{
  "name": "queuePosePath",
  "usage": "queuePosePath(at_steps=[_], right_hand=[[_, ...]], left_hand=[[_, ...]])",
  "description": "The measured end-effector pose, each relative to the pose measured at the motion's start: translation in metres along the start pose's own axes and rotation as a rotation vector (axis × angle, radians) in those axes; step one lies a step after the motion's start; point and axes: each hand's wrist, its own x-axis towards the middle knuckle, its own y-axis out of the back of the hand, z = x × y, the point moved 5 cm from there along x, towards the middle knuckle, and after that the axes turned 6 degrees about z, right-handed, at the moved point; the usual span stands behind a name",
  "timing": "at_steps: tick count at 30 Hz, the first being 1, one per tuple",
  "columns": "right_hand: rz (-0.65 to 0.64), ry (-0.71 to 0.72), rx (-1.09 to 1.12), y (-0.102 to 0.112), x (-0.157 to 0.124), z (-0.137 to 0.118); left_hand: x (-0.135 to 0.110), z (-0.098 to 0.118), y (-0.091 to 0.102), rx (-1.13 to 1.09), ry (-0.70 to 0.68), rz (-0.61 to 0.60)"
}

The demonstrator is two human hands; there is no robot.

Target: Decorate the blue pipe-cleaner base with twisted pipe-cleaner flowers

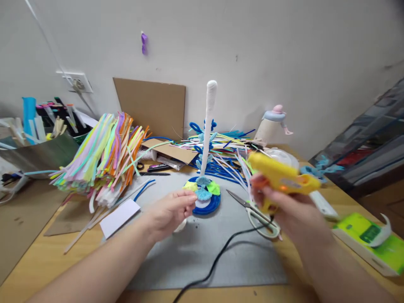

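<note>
My right hand [285,210] is wrapped round the grip of a yellow glue gun [279,176], held above the table with its nozzle pointing left; its black cord [217,259] runs down toward me. My left hand [172,210] has its fingers pinched together at the edge of a round blue pipe-cleaner base [206,207]. That base carries small blue, yellow and green fuzzy flowers [203,188] and a tall white wrapped stem [208,122] standing upright. What the left fingers pinch, if anything, is too small to make out.
A grey mat [202,252] covers the wooden table. White-handled scissors [255,210] lie just right of the base. A big bundle of pastel pipe cleaners [104,155] sits at left, loose blue ones behind, cardboard [150,105] against the wall, a green tissue pack [369,242] at right.
</note>
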Motion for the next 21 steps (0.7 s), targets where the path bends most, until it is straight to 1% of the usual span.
queuePosePath(at_steps=[1,2,3,4,7,10,12,16,21], right_hand=[[-0.117,-0.168,0.023,-0.008,-0.011,0.017],[-0.195,-0.296,0.054,-0.014,-0.022,0.031],[-0.246,-0.396,0.082,-0.019,-0.031,0.044],[-0.268,-0.461,0.125,-0.023,-0.039,0.053],[-0.259,-0.586,0.183,-0.029,-0.049,0.071],[-0.24,-0.617,0.166,-0.027,-0.048,0.075],[-0.218,-0.591,0.123,-0.023,-0.045,0.075],[-0.178,-0.557,-0.037,-0.015,-0.045,0.076],[-0.161,-0.532,-0.152,-0.015,-0.046,0.072]], left_hand=[[0.001,-0.004,-0.003,-0.061,0.023,-0.038],[0.003,-0.007,-0.005,-0.108,0.035,-0.071],[0.004,-0.01,-0.007,-0.143,0.043,-0.101],[0.006,-0.012,-0.008,-0.17,0.05,-0.133],[0.008,-0.017,-0.01,-0.222,0.075,-0.207],[0.008,-0.019,-0.007,-0.243,0.085,-0.22],[0.007,-0.019,-0.004,-0.251,0.084,-0.197],[0.007,-0.019,0.001,-0.281,0.084,-0.154],[0.005,-0.017,0.0,-0.306,0.075,-0.166]])
